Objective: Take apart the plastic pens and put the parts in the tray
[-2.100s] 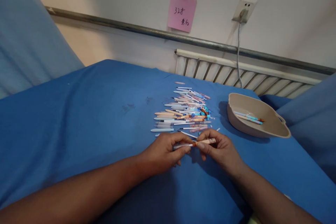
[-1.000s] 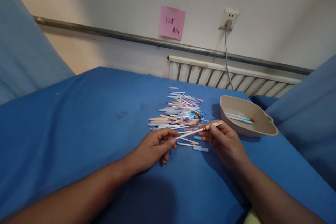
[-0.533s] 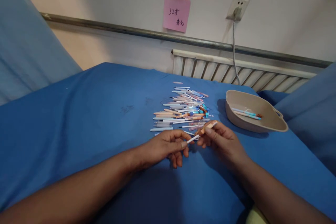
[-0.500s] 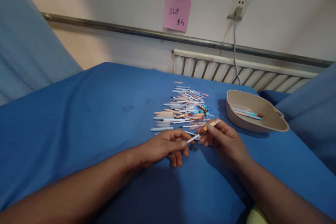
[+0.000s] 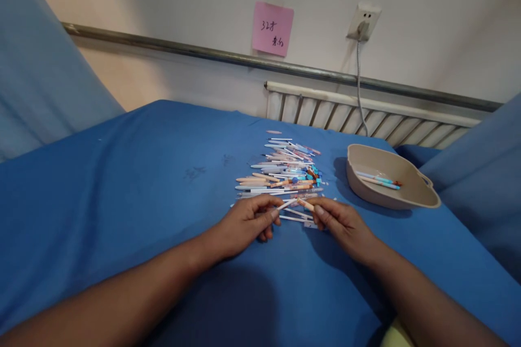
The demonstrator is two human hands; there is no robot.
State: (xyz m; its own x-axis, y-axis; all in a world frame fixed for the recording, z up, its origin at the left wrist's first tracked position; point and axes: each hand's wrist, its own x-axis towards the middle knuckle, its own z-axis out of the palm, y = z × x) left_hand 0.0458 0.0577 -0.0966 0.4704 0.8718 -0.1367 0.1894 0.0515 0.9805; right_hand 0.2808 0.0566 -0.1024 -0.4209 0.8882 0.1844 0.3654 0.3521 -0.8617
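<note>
Pinched between the thumb and fingers of my left hand (image 5: pixel 246 222) is a thin white pen refill (image 5: pixel 287 204), pointing right. My right hand (image 5: pixel 345 226) grips an orange pen part (image 5: pixel 306 205), its narrow end turned left. The tips of the two pieces meet or nearly meet; I cannot tell whether one is inside the other. Just beyond my hands lies a spread of pen parts (image 5: pixel 260 179): orange, grey and light blue barrels, white refills, and small blue and brown pieces. More white refills (image 5: pixel 296 219) lie under and between my hands.
A beige plastic basket (image 5: pixel 419 198) with several pens (image 5: pixel 379 179) stands on the blue cloth (image 5: pixel 142 184) at the right. Behind are a radiator (image 5: pixel 325 108), a metal rail (image 5: pixel 195 51) and a plugged-in cable (image 5: pixel 359 81). Blue curtains (image 5: pixel 40 65) hang at both sides.
My right hand has lowered and turned the orange pen part so that its end faces left. The refill in my left hand now meets or nearly meets it. The view has shifted slightly.
</note>
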